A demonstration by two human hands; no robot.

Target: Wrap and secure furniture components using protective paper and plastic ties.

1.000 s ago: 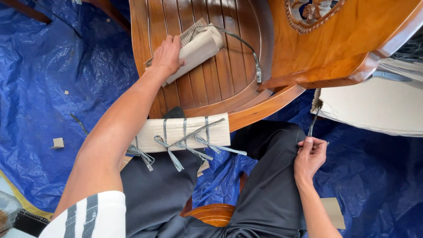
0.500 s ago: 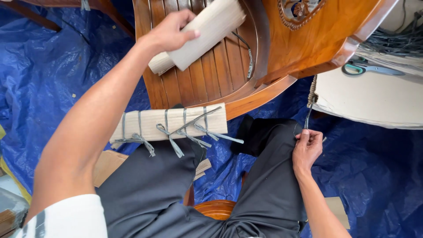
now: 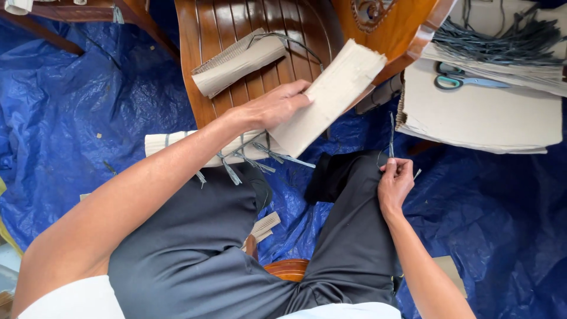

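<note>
While the left hand (image 3: 277,106) grips one cardboard sheet (image 3: 331,94), the right hand (image 3: 394,183) pinches one thin string (image 3: 390,133); one cardboard roll (image 3: 239,62) lies on the wooden chair (image 3: 201,35).

A cardboard roll (image 3: 239,61) lies on the chair seat (image 3: 204,35); scissors (image 3: 466,82) lie on cardboard sheets (image 3: 484,115) to the right, all above the tarp (image 3: 71,130).

1. I lose the wooden chair (image 3: 260,23) past the top edge (its carved back mostly gone).
2. My left hand (image 3: 277,106) hides part of the cardboard sheet (image 3: 331,94).
3. The right hand's (image 3: 394,184) strand is too thin to judge.
</note>
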